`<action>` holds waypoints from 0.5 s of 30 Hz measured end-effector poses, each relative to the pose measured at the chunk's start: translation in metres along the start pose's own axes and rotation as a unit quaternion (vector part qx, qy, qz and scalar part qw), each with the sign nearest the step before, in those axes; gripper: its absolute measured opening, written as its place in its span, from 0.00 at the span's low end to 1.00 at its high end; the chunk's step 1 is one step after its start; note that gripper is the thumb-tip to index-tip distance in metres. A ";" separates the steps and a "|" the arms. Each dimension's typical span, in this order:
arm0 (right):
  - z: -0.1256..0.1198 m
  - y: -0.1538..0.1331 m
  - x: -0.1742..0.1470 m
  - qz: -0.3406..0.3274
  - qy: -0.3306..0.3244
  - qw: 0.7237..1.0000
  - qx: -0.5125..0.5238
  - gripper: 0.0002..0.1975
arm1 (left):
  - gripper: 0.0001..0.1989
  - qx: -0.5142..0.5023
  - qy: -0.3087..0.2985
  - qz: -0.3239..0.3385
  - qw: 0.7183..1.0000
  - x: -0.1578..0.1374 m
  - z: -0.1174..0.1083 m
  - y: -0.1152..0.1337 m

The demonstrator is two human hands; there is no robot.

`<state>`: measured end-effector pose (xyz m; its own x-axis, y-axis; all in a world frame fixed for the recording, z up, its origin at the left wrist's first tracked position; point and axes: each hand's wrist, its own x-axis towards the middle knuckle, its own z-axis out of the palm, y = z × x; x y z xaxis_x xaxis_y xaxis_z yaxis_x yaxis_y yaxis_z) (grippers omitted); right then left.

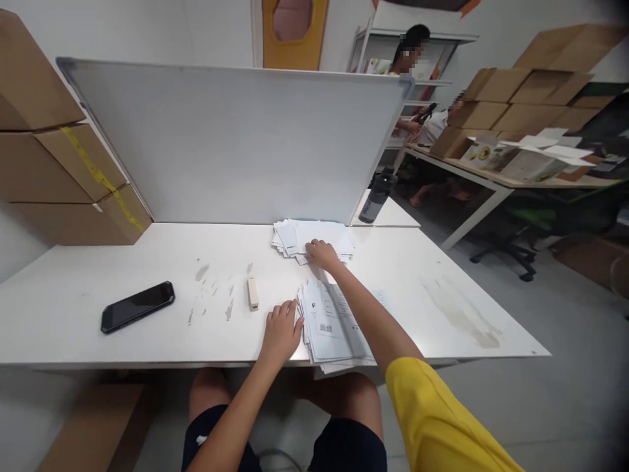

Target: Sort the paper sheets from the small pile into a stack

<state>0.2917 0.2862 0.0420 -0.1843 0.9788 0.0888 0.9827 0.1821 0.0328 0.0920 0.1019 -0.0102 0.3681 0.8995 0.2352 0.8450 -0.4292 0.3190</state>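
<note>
My left hand rests on the white table, fingers spread and lying flat at the left edge of the near stack of printed papers. That stack is uneven and hangs slightly over the table's front edge; its top sheet carries dark print and a square code. Reaching across it, my right hand lies on the far pile of papers, fingers over the sheets and apparently not gripping any. The far pile is loosely fanned and mostly blank on top. Left of the papers lies a small beige block-shaped object, possibly a stapler.
A black phone lies on the table's left. Behind stands a white board, with a dark bottle at its right end. Cardboard boxes are stacked at left. Two people are near another table with boxes.
</note>
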 end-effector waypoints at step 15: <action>-0.013 -0.004 -0.010 0.029 0.050 0.998 0.005 0.16 | 0.26 -0.016 -0.005 -0.016 1.000 0.005 0.000 0.007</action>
<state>0.2898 0.2750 0.0538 -0.1280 0.9734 0.1901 0.9917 0.1275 0.0148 0.0994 0.1030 -0.0068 0.3457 0.9134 0.2149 0.8437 -0.4029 0.3549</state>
